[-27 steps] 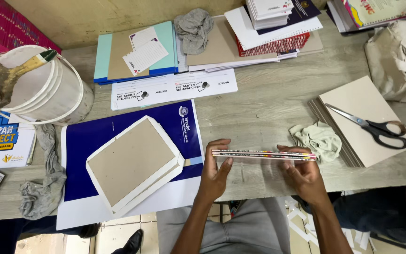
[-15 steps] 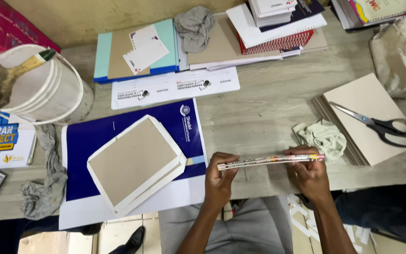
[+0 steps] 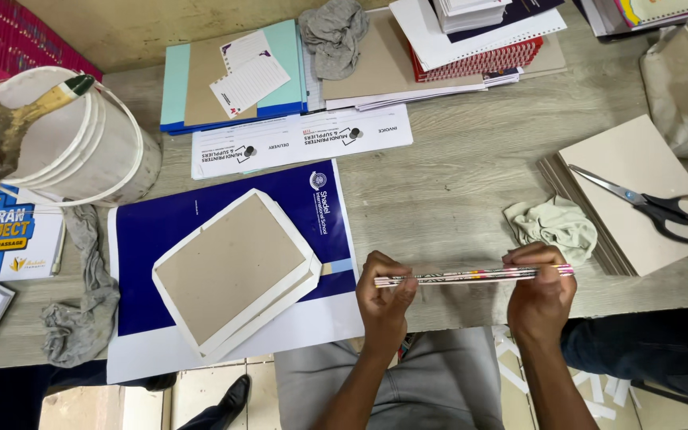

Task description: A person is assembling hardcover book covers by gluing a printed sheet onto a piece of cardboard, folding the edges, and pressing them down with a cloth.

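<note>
The left hand (image 3: 384, 299) and the right hand (image 3: 541, 293) hold a thin stack of printed sheets (image 3: 471, 276) edge-on, each grip clamped on one end, just above the front edge of the wooden surface (image 3: 455, 191). The stack hangs level between them, near a crumpled pale cloth (image 3: 555, 227). I think the sheets can slide out of line if one grip loosens, because only the ends are pinched. The stack is also over the edge, so a loose sheet can fall to the floor (image 3: 201, 394).
</note>
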